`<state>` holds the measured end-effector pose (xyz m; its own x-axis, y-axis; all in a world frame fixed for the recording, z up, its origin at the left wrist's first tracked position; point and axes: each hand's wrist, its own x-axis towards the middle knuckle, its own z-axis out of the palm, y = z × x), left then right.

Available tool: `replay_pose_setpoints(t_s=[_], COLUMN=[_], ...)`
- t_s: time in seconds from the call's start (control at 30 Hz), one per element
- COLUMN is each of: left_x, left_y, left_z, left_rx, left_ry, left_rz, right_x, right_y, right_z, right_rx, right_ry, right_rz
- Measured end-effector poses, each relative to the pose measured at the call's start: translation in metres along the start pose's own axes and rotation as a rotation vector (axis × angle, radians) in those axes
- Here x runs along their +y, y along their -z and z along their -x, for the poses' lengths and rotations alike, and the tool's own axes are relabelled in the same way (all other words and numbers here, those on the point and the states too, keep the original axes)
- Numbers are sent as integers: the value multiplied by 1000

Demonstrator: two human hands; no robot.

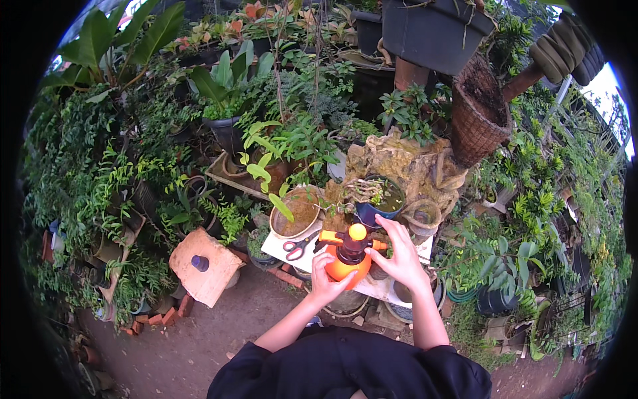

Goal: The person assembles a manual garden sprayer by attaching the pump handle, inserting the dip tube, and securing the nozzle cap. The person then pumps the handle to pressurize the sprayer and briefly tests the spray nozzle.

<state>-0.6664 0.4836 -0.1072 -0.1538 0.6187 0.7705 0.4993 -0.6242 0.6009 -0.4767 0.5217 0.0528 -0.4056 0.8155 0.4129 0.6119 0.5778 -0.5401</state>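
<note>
An orange pump spray bottle (345, 271) with a black neck and a yellow knob stands at the front of a white board (274, 247). My left hand (327, 276) is curled against its left side, the fingers up by the neck. My right hand (403, 259) is at the bottle's right with its fingers stretched out; the thumb is close to the orange nozzle, and I cannot tell whether it touches. Scissors (297, 247) with dark handles lie left of the bottle. Behind it sits a dark blue pot (369, 215) with a gnarled plant.
A round pot of soil (297, 216) stands at the board's back left, and a large tan rock (405, 163) rises behind. A brick-coloured slab (199, 282) bears a small dark cap-like object (199, 263). A woven planter (473, 126) leans at upper right. Dense plants surround the board.
</note>
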Motion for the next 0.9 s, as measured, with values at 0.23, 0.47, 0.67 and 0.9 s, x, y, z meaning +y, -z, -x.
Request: replay_pose_setpoints(t_s=[0.23,0.47,0.67,0.9], left_x=[14,20,3,-8], left_y=[25,48,21,12], left_z=[-36,-21,-37,-43], left_rx=[-76,-278,-342,-578], left_ry=[380,-64,276,464], left_rz=[58,222,7,141], right_x=[6,-9,-38,30], right_y=[5,4,-24,-2], right_z=[-21,-18,0,-27], right_rx=[-258,102,-166,-380], right_ry=[67,-21,-192,83], right_rz=[58,90,169,-4])
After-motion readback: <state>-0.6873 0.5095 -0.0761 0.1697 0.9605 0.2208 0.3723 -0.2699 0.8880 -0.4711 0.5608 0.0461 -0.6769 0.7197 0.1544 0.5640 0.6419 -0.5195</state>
